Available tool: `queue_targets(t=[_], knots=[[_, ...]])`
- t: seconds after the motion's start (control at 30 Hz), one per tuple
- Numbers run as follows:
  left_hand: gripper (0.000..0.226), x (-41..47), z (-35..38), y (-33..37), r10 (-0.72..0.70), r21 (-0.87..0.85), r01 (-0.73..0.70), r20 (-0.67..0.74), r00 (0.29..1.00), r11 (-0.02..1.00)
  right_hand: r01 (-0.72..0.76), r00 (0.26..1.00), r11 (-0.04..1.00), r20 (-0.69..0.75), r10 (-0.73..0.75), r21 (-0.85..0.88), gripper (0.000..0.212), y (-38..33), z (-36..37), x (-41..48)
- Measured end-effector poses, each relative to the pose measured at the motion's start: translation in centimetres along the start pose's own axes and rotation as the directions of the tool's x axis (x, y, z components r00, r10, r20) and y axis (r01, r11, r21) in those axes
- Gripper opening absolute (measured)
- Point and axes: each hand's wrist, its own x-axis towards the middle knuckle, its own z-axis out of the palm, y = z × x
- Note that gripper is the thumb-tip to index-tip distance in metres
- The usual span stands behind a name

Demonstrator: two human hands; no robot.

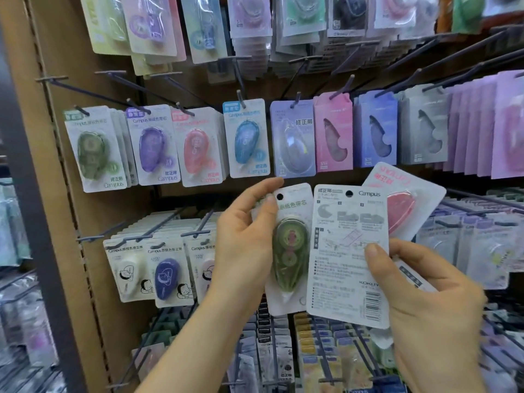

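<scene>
My left hand [243,239] grips a carded green correction tape pack [289,251] by its left edge, thumb across the card's upper front. My right hand [419,296] holds two packs fanned out. One is a white pack [343,239] turned back side towards me, with printed instructions and a barcode, my thumb pressed on its right part. Behind it a pink correction tape pack [408,205] sticks out upside down to the upper right. Both hands are in front of a shop display wall.
A brown pegboard wall [85,222] carries rows of metal hooks [136,106] hung with correction tape packs in green, purple, red and blue [245,137]. Boxed pink, blue and grey ones [374,129] hang to the right. More packs fill the rows above and below.
</scene>
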Motion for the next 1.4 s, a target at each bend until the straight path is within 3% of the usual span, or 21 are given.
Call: queue_targets(t=[0.07,0.13,0.23,0.33,0.5,0.7,0.77,0.9,1.07,1.23,1.4], knots=[[0.035,-0.2,-0.6,-0.3,-0.075,0.003,0.075,0.14,0.987,0.997,-0.013,1.0,1.0,-0.022,0.013,0.002,0.004,0.3,0.2,-0.1],[0.064,-0.6,-1.1,-0.4,-0.086,0.022,0.083,0.289,0.953,0.996,-0.024,0.999,1.0,-0.043,0.024,-0.001,0.005,0.6,0.4,-0.2],[0.082,-0.6,-1.8,-0.5,-0.047,-0.028,0.062,0.361,0.931,0.998,-0.033,0.996,0.999,-0.079,0.035,0.024,0.006,0.8,0.6,-0.2],[0.09,-0.3,-2.4,-0.9,-0.031,-0.055,0.047,0.264,0.964,0.997,-0.027,0.994,0.999,-0.104,0.029,0.024,0.012,0.8,0.9,-0.2],[0.054,-0.5,-2.9,-1.2,-0.026,0.012,0.025,0.168,0.985,1.0,-0.049,0.993,0.997,-0.102,0.055,0.064,0.005,0.9,1.6,0.0],[0.039,-0.7,-4.5,-0.9,0.109,0.219,-0.118,0.055,0.993,0.969,-0.115,0.992,0.991,-0.036,0.118,0.068,0.007,1.1,2.9,0.0],[0.034,-0.5,-5.2,-0.7,0.089,0.219,-0.098,0.05,0.995,0.971,-0.134,0.991,0.99,-0.009,0.134,0.042,0.01,1.2,3.5,-0.1],[0.079,0.1,-7.5,-0.8,-0.098,0.154,0.076,0.14,0.985,0.985,-0.153,0.987,0.988,0.042,0.153,-0.003,0.012,1.1,5.0,-0.3],[0.093,0.7,-10.7,0.0,-0.095,0.234,0.059,0.146,0.985,0.971,-0.146,0.985,0.987,0.08,0.151,-0.067,0.02,0.6,7.2,-0.4],[0.092,1.3,-13.3,1.9,0.032,0.361,-0.064,0.096,0.995,0.93,-0.137,0.973,0.99,0.179,0.143,-0.044,0.013,0.1,9.2,-0.2],[0.077,3.8,-17.5,5.1,0.321,0.546,-0.204,-0.126,0.939,0.812,-0.129,0.954,0.991,0.271,0.13,-0.024,0.015,-0.5,11.8,-0.1]])
